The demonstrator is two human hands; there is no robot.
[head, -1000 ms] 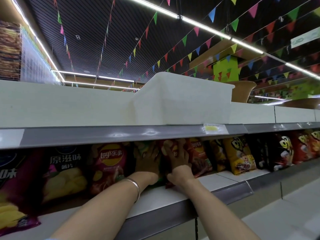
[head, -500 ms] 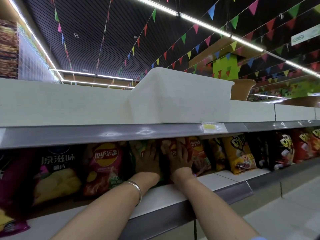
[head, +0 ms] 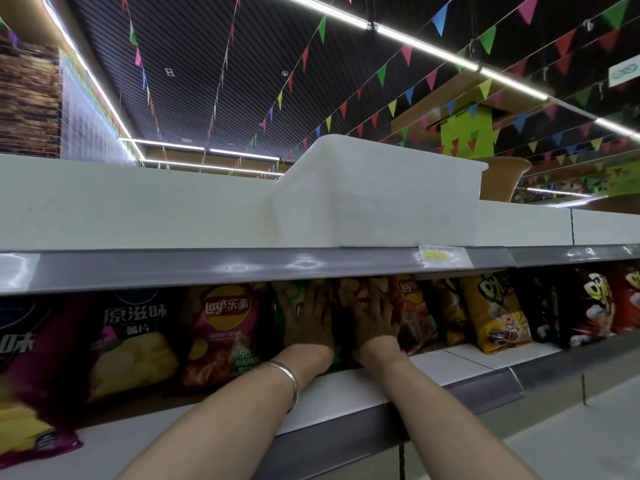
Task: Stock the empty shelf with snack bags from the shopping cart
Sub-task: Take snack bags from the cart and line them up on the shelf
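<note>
White shelf (head: 446, 367) – both hands (head: 341, 320) press flat, fingers straight, on upright snack bags (head: 412, 306) facing outward

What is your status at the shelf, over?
Left hand flat on green bag. Right hand flat on red bag. Both bags upright on shelf. Nothing blocking.

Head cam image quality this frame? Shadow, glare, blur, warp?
Head view: the upper shelf's overhang shades both hands, left hand and right hand, and the bags they press look dark; ceiling light strips blow out white, with glare patches on the grey shelf edge; the purple bag at far left is smeared; straight shelf lines bow from the wide lens.
</note>
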